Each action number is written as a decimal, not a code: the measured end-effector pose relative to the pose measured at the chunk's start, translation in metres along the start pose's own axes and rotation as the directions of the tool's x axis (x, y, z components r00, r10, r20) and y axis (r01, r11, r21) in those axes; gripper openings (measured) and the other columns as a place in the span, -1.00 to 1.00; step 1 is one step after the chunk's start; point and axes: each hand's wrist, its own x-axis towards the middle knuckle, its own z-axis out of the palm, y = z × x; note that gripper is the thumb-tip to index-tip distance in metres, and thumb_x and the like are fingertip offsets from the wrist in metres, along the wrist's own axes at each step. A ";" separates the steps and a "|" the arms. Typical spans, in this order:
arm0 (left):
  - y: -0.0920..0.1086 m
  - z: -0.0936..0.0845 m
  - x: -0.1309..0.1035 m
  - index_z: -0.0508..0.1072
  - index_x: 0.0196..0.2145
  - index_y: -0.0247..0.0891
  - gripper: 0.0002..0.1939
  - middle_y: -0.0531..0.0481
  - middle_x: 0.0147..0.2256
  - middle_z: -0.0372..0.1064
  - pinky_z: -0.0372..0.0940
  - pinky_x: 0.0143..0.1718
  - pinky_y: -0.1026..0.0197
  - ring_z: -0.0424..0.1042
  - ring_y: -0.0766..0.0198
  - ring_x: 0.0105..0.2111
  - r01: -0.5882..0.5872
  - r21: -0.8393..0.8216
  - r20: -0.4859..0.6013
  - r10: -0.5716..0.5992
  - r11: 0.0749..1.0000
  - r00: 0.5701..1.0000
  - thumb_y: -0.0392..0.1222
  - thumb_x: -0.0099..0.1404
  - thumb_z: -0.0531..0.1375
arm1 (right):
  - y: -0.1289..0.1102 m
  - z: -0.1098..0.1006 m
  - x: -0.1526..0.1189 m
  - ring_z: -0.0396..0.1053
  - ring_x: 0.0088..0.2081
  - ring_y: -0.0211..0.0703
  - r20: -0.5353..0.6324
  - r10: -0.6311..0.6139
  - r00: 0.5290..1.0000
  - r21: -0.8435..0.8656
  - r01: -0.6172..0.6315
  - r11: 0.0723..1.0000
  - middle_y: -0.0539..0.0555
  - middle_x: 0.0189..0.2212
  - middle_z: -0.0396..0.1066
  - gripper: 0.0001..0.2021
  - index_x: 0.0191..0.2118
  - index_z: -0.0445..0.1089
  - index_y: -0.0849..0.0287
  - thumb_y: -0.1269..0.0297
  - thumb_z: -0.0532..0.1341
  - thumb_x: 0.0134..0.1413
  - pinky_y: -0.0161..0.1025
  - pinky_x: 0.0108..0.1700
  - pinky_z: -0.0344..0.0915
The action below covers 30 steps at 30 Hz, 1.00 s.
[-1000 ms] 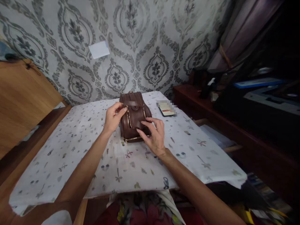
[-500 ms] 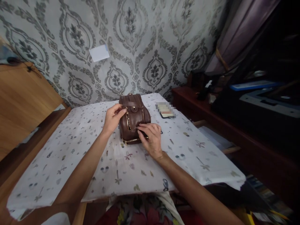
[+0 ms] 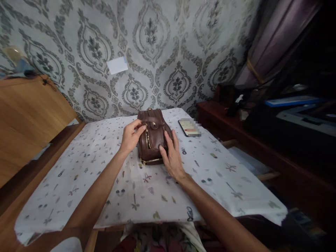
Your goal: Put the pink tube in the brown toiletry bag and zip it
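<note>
A brown leather bag (image 3: 154, 140) with gold zips lies on the cloth-covered table, its carry strap (image 3: 151, 119) across the top. At the left edge of its front pocket, my left hand (image 3: 131, 135) is closed in a pinch at the upper end of a gold zip (image 3: 148, 138); the zip pull itself is mostly hidden by the fingers. My right hand (image 3: 172, 155) rests against the right side of the bag with fingers spread and extended. Along the bag's lower edge runs another gold zip (image 3: 152, 161).
A phone (image 3: 187, 127) lies right of the bag on the patterned tablecloth (image 3: 105, 175). A wooden panel (image 3: 34, 115) stands at the left. Dark red furniture (image 3: 223, 126) borders the right side. The papered wall (image 3: 157, 52) rises behind the table.
My right hand has let go near the pocket's lower corner and spread its fingers over the bag's right side. My left hand keeps its pinch. The view has shifted slightly.
</note>
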 end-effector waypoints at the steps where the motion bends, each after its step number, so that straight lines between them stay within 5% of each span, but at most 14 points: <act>1: 0.001 0.000 -0.001 0.38 -0.43 -0.25 -0.82 0.08 -0.45 0.35 0.20 -0.25 0.26 0.30 0.28 -0.37 0.001 0.025 0.004 -0.001 1.000 1.000 -0.10 0.27 0.18 | 0.000 0.000 0.000 -0.25 0.48 0.06 0.014 0.004 1.000 0.007 -0.004 1.000 0.05 0.50 -0.35 -0.42 0.46 -0.14 -0.09 0.06 -0.03 0.42 0.21 0.43 -0.04; 12: 0.010 -0.006 -0.002 0.38 -0.39 -0.23 -0.85 0.07 -0.45 0.31 0.16 -0.36 0.26 0.30 0.27 -0.38 -0.003 0.111 0.131 -0.012 0.994 0.991 -0.13 0.28 0.14 | -0.002 -0.001 0.000 -0.30 0.49 0.01 0.046 0.033 0.998 0.021 -0.034 0.999 0.06 0.51 -0.37 -0.42 0.47 -0.14 -0.06 0.05 -0.04 0.43 0.18 0.46 -0.12; 14: 0.014 -0.006 0.002 0.42 -0.29 -0.23 -0.90 0.05 -0.38 0.36 0.20 -0.30 0.24 0.35 0.24 -0.33 -0.010 0.131 0.155 -0.010 0.991 0.988 -0.18 0.25 0.16 | -0.002 -0.001 0.000 -0.29 0.49 0.01 0.044 0.034 0.998 0.019 -0.035 0.999 0.07 0.51 -0.36 -0.42 0.46 -0.12 -0.05 0.06 -0.04 0.42 0.18 0.45 -0.10; 19: 0.026 0.008 0.027 0.49 -0.08 -0.17 -0.63 -0.03 -0.19 0.45 0.23 -0.02 0.10 0.37 0.10 -0.11 -0.142 0.292 0.211 0.081 0.946 0.974 -0.24 0.12 0.30 | -0.004 -0.002 0.000 -0.23 0.48 0.04 0.022 0.018 1.000 0.019 -0.018 1.000 0.14 0.50 -0.29 -0.43 0.45 -0.07 -0.02 0.09 0.00 0.41 0.20 0.42 0.00; 23: 0.033 0.024 0.049 0.56 -0.29 -0.20 -0.84 -0.01 -0.31 0.44 0.22 -0.05 0.09 0.36 0.08 -0.18 -0.237 0.329 0.305 0.134 0.914 0.943 -0.21 0.11 0.32 | -0.007 -0.006 0.001 -0.04 0.44 0.07 -0.052 0.003 0.999 0.024 -0.002 1.000 0.25 0.43 -0.05 -0.50 0.36 0.11 0.06 0.13 0.06 0.38 0.20 0.39 0.07; 26: 0.033 0.031 0.058 0.48 -0.49 -0.25 -0.91 0.06 -0.48 0.36 0.21 -0.24 0.18 0.33 0.20 -0.37 -0.174 0.278 0.333 0.075 0.945 0.940 -0.21 0.11 0.29 | -0.008 -0.009 0.003 0.13 0.36 0.07 -0.158 0.009 0.987 0.080 0.003 0.997 0.28 0.31 0.18 -0.61 0.23 0.25 0.10 0.16 0.09 0.36 0.19 0.35 0.14; 30: 0.029 0.032 0.056 0.44 -0.51 -0.27 -0.85 0.11 -0.53 0.33 0.14 -0.38 0.25 0.27 0.29 -0.46 0.000 0.161 0.268 -0.044 0.987 0.962 -0.16 0.13 0.27 | -0.004 -0.008 0.007 0.22 0.29 0.04 -0.204 0.140 0.969 0.272 -0.081 0.959 0.25 0.22 0.27 -0.61 0.20 0.24 0.09 0.11 0.13 0.33 0.11 0.27 0.25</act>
